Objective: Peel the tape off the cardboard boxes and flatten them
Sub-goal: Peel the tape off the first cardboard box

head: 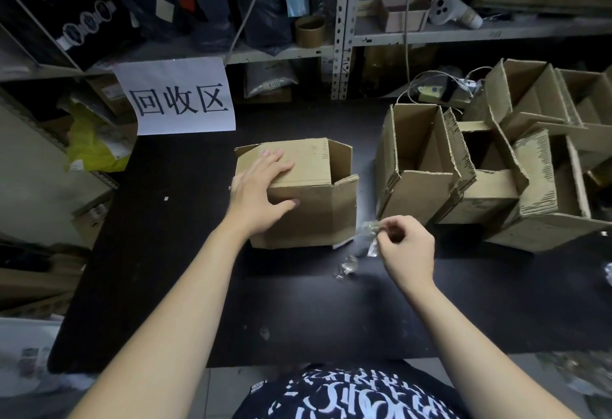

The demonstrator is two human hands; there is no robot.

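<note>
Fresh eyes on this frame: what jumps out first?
The cardboard box at the centre of the black table, flaps open toward the right, with the left hand resting on its top. Beside it the right hand pinches crumpled clear tape. Behind, a white paper sign with big black characters hangs from the shelf, and opened boxes crowd the table's right side.

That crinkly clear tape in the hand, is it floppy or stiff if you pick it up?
Probably floppy: the tape hangs crumpled and twisted from the pinch of the right hand. It is likely very light, since a fingertip pinch seems enough to hold it. It may cling to itself, being wadded up like the scrap on the table.
</note>
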